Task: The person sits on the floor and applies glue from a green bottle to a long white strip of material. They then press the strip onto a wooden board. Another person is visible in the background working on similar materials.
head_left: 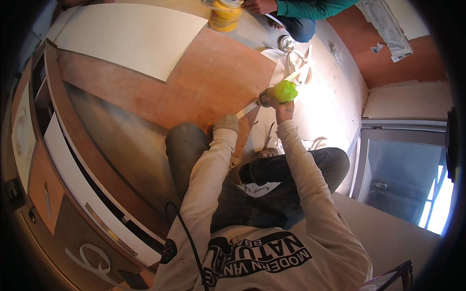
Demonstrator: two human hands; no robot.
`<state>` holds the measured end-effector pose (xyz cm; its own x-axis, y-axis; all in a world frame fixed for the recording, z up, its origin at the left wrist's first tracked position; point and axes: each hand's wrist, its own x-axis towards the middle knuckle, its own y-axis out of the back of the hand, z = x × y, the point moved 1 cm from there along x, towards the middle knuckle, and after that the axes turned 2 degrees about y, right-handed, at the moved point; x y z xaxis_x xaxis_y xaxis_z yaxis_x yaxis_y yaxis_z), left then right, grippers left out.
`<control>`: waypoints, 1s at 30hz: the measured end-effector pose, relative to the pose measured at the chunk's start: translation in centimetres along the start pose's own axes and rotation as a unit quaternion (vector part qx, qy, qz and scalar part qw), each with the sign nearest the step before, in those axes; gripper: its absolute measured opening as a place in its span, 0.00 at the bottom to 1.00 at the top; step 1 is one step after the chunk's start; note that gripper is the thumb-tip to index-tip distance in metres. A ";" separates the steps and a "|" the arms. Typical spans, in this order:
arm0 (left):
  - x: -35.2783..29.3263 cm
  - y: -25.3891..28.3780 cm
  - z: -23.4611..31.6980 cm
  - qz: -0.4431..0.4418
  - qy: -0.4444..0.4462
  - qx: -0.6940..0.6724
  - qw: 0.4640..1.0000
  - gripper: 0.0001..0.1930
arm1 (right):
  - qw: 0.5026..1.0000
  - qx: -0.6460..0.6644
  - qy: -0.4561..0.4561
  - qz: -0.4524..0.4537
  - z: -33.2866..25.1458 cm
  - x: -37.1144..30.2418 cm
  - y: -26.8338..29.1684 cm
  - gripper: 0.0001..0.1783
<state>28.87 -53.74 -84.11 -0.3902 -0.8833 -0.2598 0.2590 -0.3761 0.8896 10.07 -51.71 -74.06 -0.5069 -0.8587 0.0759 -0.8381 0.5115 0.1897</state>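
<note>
I sit on the floor with both arms stretched forward. My left hand (224, 124) is closed beside my left knee, on the near end of a narrow white strip (247, 108). The strip runs to my right hand (283, 110), which is closed round a bright green, rounded object (285, 91) with a dark part on its left. What kind of object it is I cannot make out. Beyond it, a pale length of strip continues toward a loose pile of coiled strips (296, 65). A reddish-brown board (218, 68) lies just ahead of my left hand.
A white panel (131, 36) lies over the brown board. Beyond it stands a yellow bucket (225, 18), beside another person's hand (260, 6) and green sleeve. A long cabinet-like frame (92, 140) runs along my left. A glazed frame (403, 174) stands at the right.
</note>
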 end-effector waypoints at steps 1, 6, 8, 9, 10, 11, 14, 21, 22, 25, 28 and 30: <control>0.1 -0.1 -0.1 -0.004 0.006 -0.001 1.000 0.10 | 1.000 -0.008 0.000 -0.022 -0.2 -0.5 -0.5 0.23; -0.4 1.4 -0.1 0.012 0.023 -0.118 0.993 0.10 | 0.994 -0.058 -0.007 -0.097 0.0 -4.5 -3.8 0.30; -0.3 1.4 -0.1 -0.007 0.032 -0.108 0.994 0.10 | 0.992 -0.072 -0.007 -0.105 -0.6 -4.4 -3.8 0.31; -0.2 1.4 -0.3 -0.015 0.037 -0.102 0.994 0.10 | 0.991 -0.078 -0.007 -0.110 -0.9 -4.2 -3.8 0.31; -0.1 1.4 -0.4 -0.015 0.040 -0.084 0.996 0.10 | 0.992 -0.059 -0.015 -0.108 -0.5 -3.9 -3.6 0.30; 0.1 1.0 -0.4 -0.014 0.040 -0.067 0.997 0.10 | 0.994 -0.040 -0.022 -0.104 -0.4 -3.3 -3.1 0.30; 0.5 0.4 -1.2 -0.027 0.033 -0.100 0.994 0.12 | 0.995 -0.001 -0.036 -0.094 0.0 -3.3 -2.7 0.28; 0.3 2.0 -1.6 -0.061 0.183 -0.097 0.976 0.15 | 0.989 -0.026 -0.026 -0.140 -1.1 -5.6 -5.1 0.30; 0.2 2.3 -1.7 -0.044 0.208 -0.104 0.972 0.13 | 0.988 -0.022 -0.031 -0.148 -1.0 -5.7 -5.3 0.30; 0.4 2.6 -2.7 0.040 0.251 -0.169 0.952 0.10 | 0.987 -0.024 -0.021 -0.156 -0.6 -5.9 -5.8 0.30; 0.5 2.1 -4.1 0.118 0.255 -0.265 0.923 0.10 | 0.985 -0.044 -0.019 -0.163 -2.1 -5.7 -5.5 0.29; 0.4 3.1 -3.2 0.093 0.269 -0.266 0.921 0.11 | 0.989 -0.015 -0.039 -0.145 -0.9 -5.0 -4.6 0.28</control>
<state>32.35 -56.15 -82.66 0.1617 -0.9037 -0.3964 0.7293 -0.1612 0.6649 16.63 -49.83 -74.47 -0.2611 -0.9634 -0.0609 -0.9445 0.2419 0.2222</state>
